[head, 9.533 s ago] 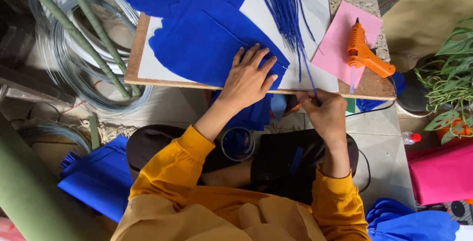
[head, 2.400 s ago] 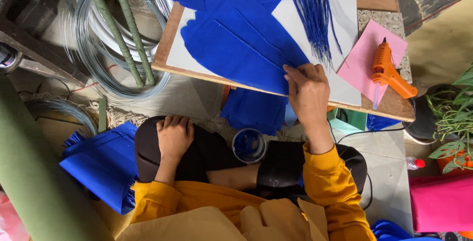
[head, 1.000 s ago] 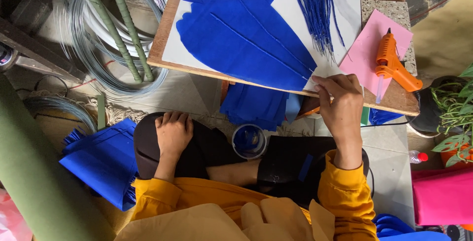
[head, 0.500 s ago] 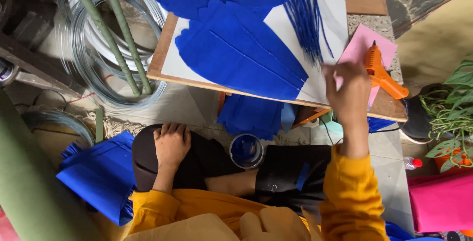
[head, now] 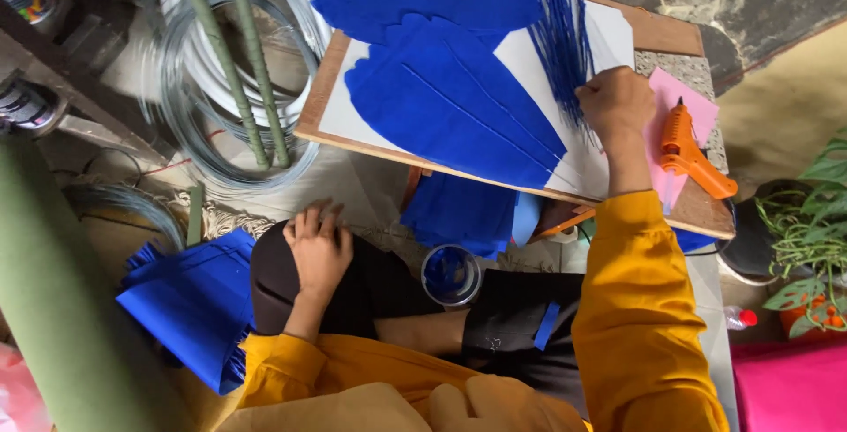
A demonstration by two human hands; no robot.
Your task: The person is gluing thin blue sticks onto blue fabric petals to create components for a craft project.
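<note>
head view: two hands show, both the person's own. the right hand (head: 616, 101), at about two o'clock, is curled into a loose fist over the lower ends of the bundle of thin blue wire stems (head: 561, 48); whether the fingers actually pinch a stem cannot be told. the stems fan away from the knuckles toward twelve o'clock, touching the hand. the left hand (head: 318, 248), at about eight o'clock, lies flat with fingers spread, holding nothing, on the dark-clothed knee (head: 371, 282).

the stems lie on one wooden board covered with white paper (head: 328, 105), beside at least two large blue leaf-shaped cutouts (head: 454, 110) that overlap at the board's centre. one orange glue gun (head: 691, 151) rests on one pink paper sheet (head: 701, 110) just at three o'clock of the right hand. one small round tin of blue stuff (head: 451, 274) sits near six o'clock, between the knees. one stack of blue sheets (head: 198, 300) lies at eight o'clock. coils of grey wire (head: 198, 97) with two green rods (head: 234, 52) across them fill ten o'clock.
</note>
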